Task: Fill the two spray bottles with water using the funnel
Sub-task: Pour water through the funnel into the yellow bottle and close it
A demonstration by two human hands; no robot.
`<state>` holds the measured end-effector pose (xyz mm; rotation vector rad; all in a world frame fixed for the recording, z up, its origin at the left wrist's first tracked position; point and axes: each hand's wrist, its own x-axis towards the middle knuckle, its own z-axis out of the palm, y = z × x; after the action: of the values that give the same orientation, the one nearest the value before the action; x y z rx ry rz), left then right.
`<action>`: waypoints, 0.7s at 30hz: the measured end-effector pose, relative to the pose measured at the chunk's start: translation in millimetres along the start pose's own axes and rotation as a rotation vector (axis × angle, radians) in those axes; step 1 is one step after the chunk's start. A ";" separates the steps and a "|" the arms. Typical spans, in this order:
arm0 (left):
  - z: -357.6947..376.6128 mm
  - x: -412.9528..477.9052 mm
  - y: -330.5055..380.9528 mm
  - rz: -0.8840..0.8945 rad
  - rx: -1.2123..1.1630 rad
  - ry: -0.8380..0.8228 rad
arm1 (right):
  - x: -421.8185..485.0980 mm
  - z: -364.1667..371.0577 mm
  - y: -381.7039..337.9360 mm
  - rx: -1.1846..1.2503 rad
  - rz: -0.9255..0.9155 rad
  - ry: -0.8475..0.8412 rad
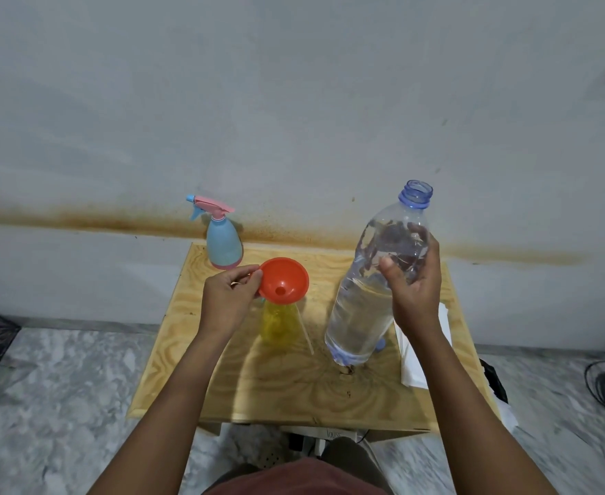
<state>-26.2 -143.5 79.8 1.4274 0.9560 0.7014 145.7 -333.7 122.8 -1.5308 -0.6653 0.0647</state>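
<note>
Gripping funnel point(283, 280) rim atop yellow bottle point(280, 321), left hand point(227, 298); right hand point(413, 285) clasps water bottle point(372, 287)

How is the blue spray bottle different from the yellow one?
The blue spray bottle has its pink trigger top on; the yellow spray bottle has none, with an orange funnel in its neck instead. The blue one stands alone at the table's back edge; the yellow one sits nearer, and the left hand holds its funnel. Both stand upright on the table.
</note>
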 end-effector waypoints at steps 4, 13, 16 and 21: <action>-0.1 -1.0 1.4 0.004 -0.008 0.001 | 1.3 -4.6 -14.0 -0.048 0.022 -0.107; 1.0 -3.4 -2.9 -0.004 -0.022 0.020 | 1.7 -12.0 -9.4 -0.113 0.196 -0.569; 0.9 -3.4 -2.2 -0.009 -0.028 0.017 | -0.8 -9.8 -8.4 -0.106 0.234 -0.642; 3.6 -3.6 -0.3 -0.006 -0.020 0.005 | -1.5 -4.0 1.1 -0.188 0.306 -0.747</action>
<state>-24.9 -148.5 79.6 1.4056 0.9547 0.7082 146.6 -337.9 121.5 -1.7792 -1.0311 0.8581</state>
